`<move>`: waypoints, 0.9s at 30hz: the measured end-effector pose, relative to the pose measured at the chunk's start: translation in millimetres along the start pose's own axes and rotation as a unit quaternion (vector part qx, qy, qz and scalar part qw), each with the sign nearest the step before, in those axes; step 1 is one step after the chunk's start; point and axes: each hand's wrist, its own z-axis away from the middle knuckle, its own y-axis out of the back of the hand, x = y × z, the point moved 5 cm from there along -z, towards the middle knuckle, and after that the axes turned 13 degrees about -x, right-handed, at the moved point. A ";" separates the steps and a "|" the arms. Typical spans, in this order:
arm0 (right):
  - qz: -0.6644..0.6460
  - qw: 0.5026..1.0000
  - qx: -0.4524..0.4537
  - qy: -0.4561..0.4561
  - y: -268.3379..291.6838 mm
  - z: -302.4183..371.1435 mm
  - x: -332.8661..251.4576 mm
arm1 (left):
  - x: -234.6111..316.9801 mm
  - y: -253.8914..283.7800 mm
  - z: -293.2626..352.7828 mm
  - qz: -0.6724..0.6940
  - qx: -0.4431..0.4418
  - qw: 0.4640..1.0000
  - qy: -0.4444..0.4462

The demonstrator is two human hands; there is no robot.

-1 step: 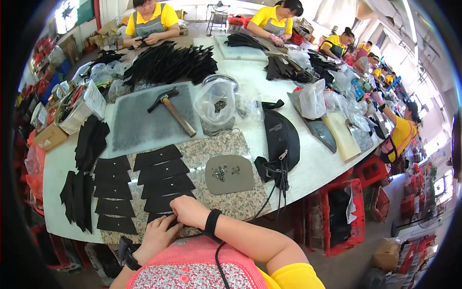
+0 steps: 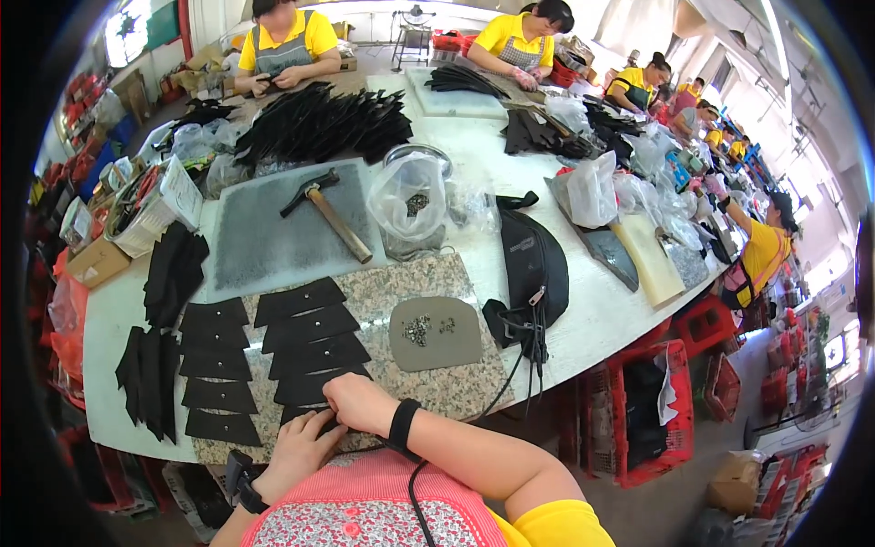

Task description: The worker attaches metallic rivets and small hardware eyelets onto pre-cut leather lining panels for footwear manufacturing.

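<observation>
At the near edge of the speckled stone slab [image 2: 428, 273], my two hands meet over a black cut piece [image 2: 290, 415], mostly hidden under them. The fingers of my left hand [image 2: 303, 447] are drawn together on that piece. Just above and right, my right hand [image 2: 360, 401] is closed in a pinch against it; what sits between its fingertips is hidden. Two columns of overlapping black pieces [image 2: 314, 324] lie beyond my hands, most with a small shiny metal stud. Right of them, small metal studs [image 2: 417, 330] lie in two clusters on a grey-green pad [image 2: 437, 356].
A hammer [image 2: 333, 219] rests on a grey-topped board [image 2: 246, 246]. Near it stand a plastic-lined container [image 2: 406, 201] and a black waist bag [image 2: 533, 264]. Black pieces [image 2: 150, 383] are stacked left; a cable [image 2: 501, 392] trails right. Red crates [image 2: 674, 438] stand below; co-workers [image 2: 287, 55] sit opposite.
</observation>
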 end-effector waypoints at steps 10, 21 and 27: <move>0.042 0.999 0.012 0.001 92.3 17.5 -4.4 | -5.7 17.1 -2.3 0.097 -0.058 0.994 0.011; 0.278 0.918 0.214 -0.183 338.8 -47.7 124.7 | -45.4 6.4 -7.2 0.282 -0.089 0.952 -0.077; 0.213 0.967 0.038 -0.135 270.7 -94.3 194.8 | -49.3 21.9 -12.0 0.376 -0.025 0.925 -0.037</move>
